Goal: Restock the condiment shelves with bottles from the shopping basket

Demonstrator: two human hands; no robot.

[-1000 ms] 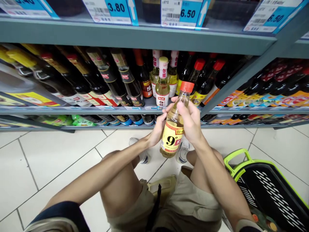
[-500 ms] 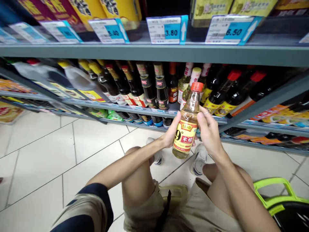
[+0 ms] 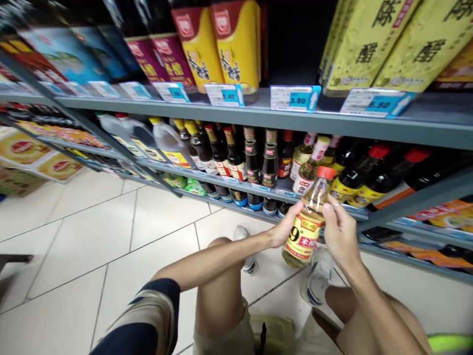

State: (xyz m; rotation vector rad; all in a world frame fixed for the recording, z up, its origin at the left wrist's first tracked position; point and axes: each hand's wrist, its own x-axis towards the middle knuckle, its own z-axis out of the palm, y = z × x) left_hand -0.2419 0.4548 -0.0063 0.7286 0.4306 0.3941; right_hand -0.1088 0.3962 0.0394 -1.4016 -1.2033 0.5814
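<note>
Through the head camera I see a clear, smooth, glossy bottle [image 3: 313, 202] right of centre — glass or plastic, I cannot tell — with a shiny red plastic cap [image 3: 325, 172] and a slick printed label [image 3: 301, 239]. The grey shelf edge [image 3: 236, 115] across the frame looks like painted metal, the pale jug [image 3: 170, 143] left of centre like cloudy plastic. Lower down, I find smooth floor tiles [image 3: 162, 222] with a soft sheen, and matt cloth in the sleeve [image 3: 136, 328] at lower left and the shorts [image 3: 223, 333] at bottom centre.
</note>
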